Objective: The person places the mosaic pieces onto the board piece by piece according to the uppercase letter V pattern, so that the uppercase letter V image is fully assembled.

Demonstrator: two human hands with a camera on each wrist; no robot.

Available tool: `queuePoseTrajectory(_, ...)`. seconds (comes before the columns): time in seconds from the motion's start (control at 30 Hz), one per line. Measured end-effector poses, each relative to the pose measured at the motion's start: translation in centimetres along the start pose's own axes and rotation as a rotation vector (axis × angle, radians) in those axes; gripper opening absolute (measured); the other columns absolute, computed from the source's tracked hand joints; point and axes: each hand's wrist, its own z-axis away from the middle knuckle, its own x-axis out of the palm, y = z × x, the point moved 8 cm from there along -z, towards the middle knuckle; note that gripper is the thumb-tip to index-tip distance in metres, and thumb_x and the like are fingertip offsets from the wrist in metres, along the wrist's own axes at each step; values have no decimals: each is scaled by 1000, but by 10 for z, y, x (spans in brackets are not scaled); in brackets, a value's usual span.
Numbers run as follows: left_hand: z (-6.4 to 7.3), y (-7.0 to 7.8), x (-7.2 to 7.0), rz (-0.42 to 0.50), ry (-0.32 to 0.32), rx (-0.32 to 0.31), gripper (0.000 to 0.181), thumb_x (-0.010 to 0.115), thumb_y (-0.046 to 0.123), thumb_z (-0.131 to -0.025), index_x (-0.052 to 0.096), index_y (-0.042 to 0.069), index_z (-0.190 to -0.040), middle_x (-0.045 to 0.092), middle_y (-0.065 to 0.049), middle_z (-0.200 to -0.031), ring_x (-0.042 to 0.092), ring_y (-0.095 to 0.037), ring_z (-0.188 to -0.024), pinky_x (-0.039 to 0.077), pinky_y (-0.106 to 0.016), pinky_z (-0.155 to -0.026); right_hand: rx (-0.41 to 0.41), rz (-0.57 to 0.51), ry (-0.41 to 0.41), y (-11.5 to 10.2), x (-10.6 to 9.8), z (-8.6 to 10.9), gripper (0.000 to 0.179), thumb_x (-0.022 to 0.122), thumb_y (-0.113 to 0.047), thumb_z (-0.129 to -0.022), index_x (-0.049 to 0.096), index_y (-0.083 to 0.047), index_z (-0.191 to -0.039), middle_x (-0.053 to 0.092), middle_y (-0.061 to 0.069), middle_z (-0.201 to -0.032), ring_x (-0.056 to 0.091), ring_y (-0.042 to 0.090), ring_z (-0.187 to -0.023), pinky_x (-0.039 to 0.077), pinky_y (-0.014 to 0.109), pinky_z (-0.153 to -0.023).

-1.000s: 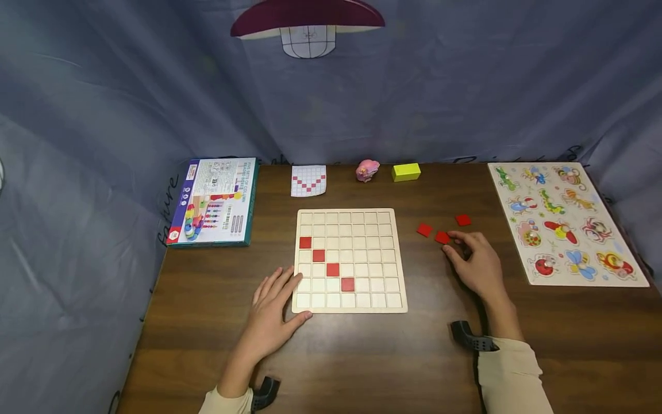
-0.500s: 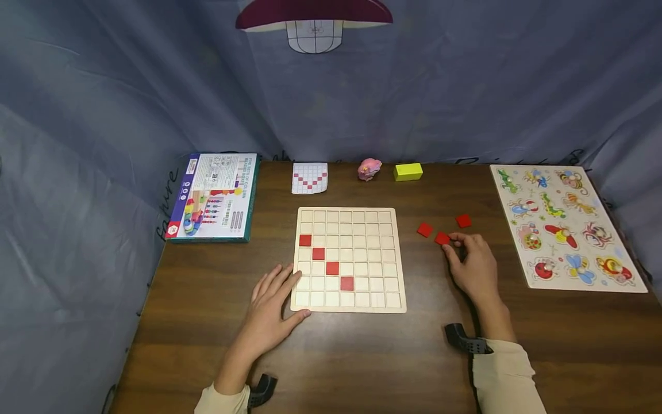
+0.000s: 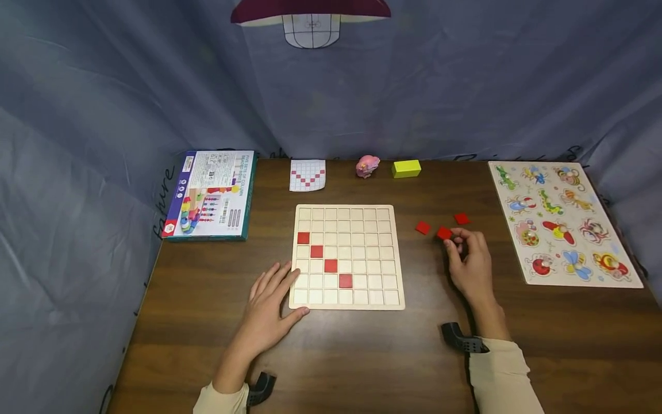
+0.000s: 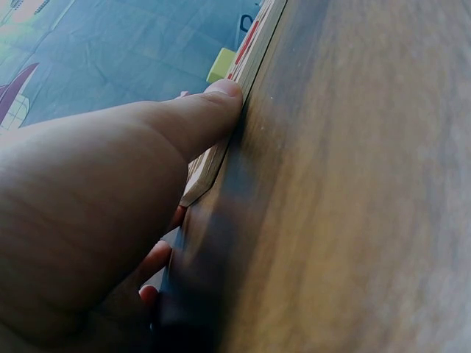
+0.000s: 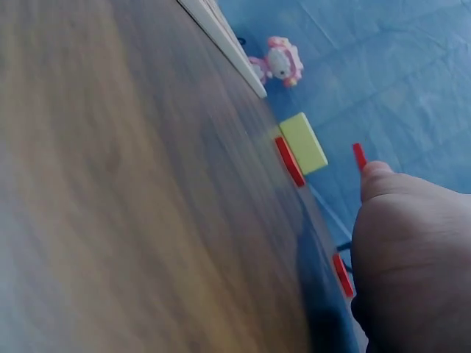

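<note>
A pale wooden grid board [image 3: 362, 264] lies mid-table, with several red square tiles set in its cells in a diagonal line, the lowest tile [image 3: 345, 280] near the bottom. My left hand [image 3: 266, 316] rests at the board's lower left corner, fingers spread, thumb along the front edge; the left wrist view shows that thumb [image 4: 213, 110] against the board's side. My right hand [image 3: 472, 264] pinches a red tile [image 3: 443, 233] between thumb and fingers. In the right wrist view this tile [image 5: 359, 156] is raised off the table. Two loose red tiles lie close by, one left [image 3: 422, 227] and one behind [image 3: 462, 218].
A pattern card [image 3: 307, 175], a pink figurine [image 3: 367, 166] and a yellow block [image 3: 406, 169] line the table's back edge. At left lies a boxed toy [image 3: 209, 195]; at right, an insect puzzle board [image 3: 564, 224]. Grey cloth hangs behind.
My right hand has taken hold of the middle loose tile and lifted it a little off the table. The left hand stays at the board's corner. The head view has shifted slightly.
</note>
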Motion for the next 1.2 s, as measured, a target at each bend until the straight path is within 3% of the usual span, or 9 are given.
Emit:
queuePoseTrajectory(0.2, -1, -1, -1, 1, -9, 4, 80, 79, 45, -87, 46, 17, -154, 36, -7, -166, 24, -34, -156, 14, -58, -125, -43, -53, -19, -13, 12, 3, 27, 72, 3, -91, 64, 10, -115, 56, 21, -95, 44, 2, -79, 31, 9, -67)
queuePoseTrajectory(0.37, -2, -1, -1, 3, -17, 0, 79, 78, 45, -88, 46, 17, -155, 36, -8, -166, 23, -34, -156, 14, -59, -125, -81, -94, -94, -31, 28, 7, 28, 74, 3, -89, 64, 8, -115, 56, 19, -95, 46, 7, -78, 32, 9, -62)
queuePoseTrajectory(0.7, -1, 2, 1, 22, -21, -8, 79, 78, 45, -88, 46, 15, -154, 37, -10, -165, 22, -35, -157, 13, -58, -126, -191, -129, -262, -78, 64, 24, 28, 78, -1, -87, 68, 2, -113, 58, 11, -94, 52, 16, -81, 39, 16, -71)
queuePoseTrajectory(0.93, 0, 1, -1, 6, -12, -6, 79, 79, 45, -87, 47, 15, -153, 38, -10, -164, 24, -35, -156, 14, -59, -125, -220, -87, -348, -98, 81, 32, 29, 80, -11, -88, 69, -6, -115, 59, 4, -96, 52, 11, -81, 42, 21, -69)
queuePoseTrajectory(1.2, -1, 1, 0, 7, -13, -11, 79, 79, 46, -87, 48, 16, -153, 38, -8, -165, 24, -34, -156, 15, -59, -125, -278, -8, -416, -112, 93, 39, 29, 82, -18, -87, 72, -9, -113, 61, 1, -94, 53, 14, -85, 43, 34, -79)
